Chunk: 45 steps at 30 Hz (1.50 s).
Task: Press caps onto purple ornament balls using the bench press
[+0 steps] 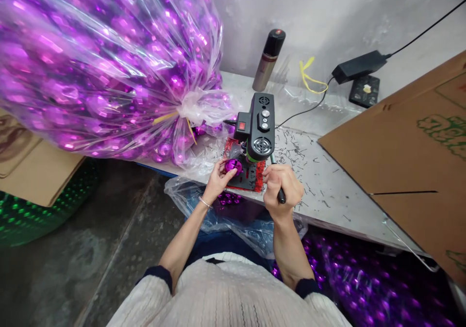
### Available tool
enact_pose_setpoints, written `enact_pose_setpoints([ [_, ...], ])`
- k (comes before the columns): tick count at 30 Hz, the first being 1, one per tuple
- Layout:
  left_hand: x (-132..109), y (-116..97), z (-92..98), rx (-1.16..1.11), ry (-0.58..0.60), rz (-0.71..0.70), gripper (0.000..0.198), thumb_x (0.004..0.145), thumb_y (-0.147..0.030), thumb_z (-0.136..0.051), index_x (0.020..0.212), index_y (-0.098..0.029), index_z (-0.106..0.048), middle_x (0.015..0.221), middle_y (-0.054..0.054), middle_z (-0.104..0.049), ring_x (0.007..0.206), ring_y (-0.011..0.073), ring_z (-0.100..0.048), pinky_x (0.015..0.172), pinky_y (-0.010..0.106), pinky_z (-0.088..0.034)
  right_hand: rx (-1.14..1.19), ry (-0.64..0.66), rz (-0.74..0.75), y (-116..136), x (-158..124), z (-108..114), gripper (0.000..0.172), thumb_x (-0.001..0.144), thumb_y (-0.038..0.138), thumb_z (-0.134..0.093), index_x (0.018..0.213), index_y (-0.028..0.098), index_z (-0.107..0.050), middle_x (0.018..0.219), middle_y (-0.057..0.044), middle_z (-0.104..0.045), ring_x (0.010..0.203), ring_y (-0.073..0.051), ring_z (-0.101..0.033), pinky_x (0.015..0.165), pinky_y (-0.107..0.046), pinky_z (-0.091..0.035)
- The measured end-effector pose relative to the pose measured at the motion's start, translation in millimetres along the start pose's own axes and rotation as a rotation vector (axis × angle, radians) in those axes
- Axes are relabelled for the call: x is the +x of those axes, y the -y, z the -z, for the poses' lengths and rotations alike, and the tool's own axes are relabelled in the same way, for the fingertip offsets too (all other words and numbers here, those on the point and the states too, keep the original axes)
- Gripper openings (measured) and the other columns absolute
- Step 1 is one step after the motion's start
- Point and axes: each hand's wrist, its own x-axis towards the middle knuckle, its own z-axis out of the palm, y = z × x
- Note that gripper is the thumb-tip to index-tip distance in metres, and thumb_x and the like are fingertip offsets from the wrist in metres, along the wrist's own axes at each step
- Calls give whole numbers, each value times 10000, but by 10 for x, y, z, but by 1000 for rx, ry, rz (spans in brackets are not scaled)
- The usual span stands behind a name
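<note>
At a black machine (262, 125), with purple ball (233, 167) in the grip of left hand (217, 177), lever handle (281, 196) in right hand (284, 187).

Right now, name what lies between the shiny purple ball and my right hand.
Head view: part of a black slotted plate and red edging.

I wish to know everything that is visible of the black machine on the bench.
The black machine stands on the bench, red material showing around its dark base. Its elongated head, plastic or painted metal by look, has two round grilles with silvery round knobs between them. A box with a red switch sits on its left side; a thin cable leaves at right. The right hand grips its black-ended lever. Whether it runs cannot be seen.
</note>
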Motion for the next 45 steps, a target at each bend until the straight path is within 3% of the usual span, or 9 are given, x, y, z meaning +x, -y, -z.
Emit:
enact_pose_setpoints([
  [5,75,17,-58,323,-14,-139,643,831,-560,-781,1338,-204,-609,1156,92,-756,939,224,-736,872,369,-603,4,-1,16,3,14,12,223,975,132,-480,783,229,-537,694,4,-628,667,-127,-637,608,-271,-469],
  [9,123,-7,-75,492,-1,-327,605,857,-539,-765,1341,-207,-619,1294,133,-709,1192,287,-681,1054,454,-537,7,11,36,9,-2,16,221,963,115,-488,784,234,-540,704,5,-643,659,-131,-639,599,-269,-473],
  [12,150,32,-129,585,-4,-398,596,859,-522,-767,1350,-219,-618,1313,135,-695,1259,298,-642,1108,484,-493,0,25,44,12,-9,23,209,954,113,-493,795,235,-553,707,4,-655,659,-135,-646,593,-272,-477],
  [21,127,249,-260,624,-56,-411,689,851,-581,-751,1403,-202,-584,1339,160,-685,1258,319,-640,1077,496,-495,-22,16,40,8,-99,3,205,972,133,-469,808,233,-541,734,-8,-658,665,-132,-639,602,-270,-490],
  [31,126,231,-241,634,-42,-414,708,840,-628,-739,1389,-203,-596,1334,162,-690,1250,319,-651,1065,483,-497,15,-136,28,-191,-514,-261,220,1005,218,-430,837,238,-571,769,-10,-653,639,-140,-605,646,-317,-512],
  [45,134,248,-272,631,-70,-438,690,850,-632,-725,1369,-193,-606,1322,166,-689,1234,315,-658,1045,477,-518,68,-155,59,-253,-581,-344,233,1035,242,-404,845,231,-539,767,-1,-603,665,-134,-583,664,-320,-479],
])
